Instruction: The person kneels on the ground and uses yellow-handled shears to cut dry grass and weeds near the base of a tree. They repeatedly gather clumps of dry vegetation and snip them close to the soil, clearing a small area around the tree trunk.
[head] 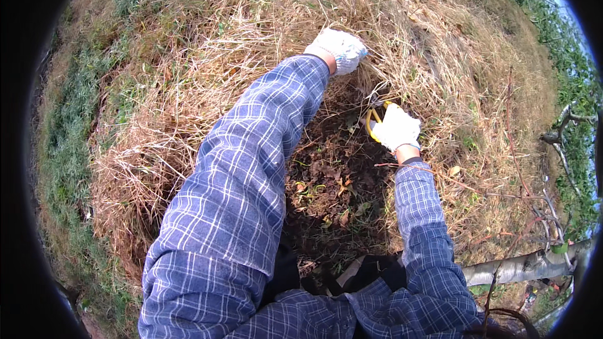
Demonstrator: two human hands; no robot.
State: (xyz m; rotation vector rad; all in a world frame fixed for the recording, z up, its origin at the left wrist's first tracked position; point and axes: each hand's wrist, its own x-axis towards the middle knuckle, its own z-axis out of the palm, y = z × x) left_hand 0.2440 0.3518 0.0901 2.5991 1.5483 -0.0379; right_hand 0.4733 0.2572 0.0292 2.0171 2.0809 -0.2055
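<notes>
In a white knit work glove, my left hand is curled into the tall dry grass at the top middle. Its fingers face away, and stems pass beside and below it. Lower and to the right, my right hand, gloved too, holds yellow-handled hand shears. The looped grip sticks out on the left side of the fist. Their blades point up toward the grass base under my left hand and are partly hidden by stems. Dark bare soil with scattered leaves lies between my forearms.
A thin reddish twig crosses near my right wrist. A pale tree trunk leans in at lower right, with bare branches above. Flattened straw lies left, bordered by green plants.
</notes>
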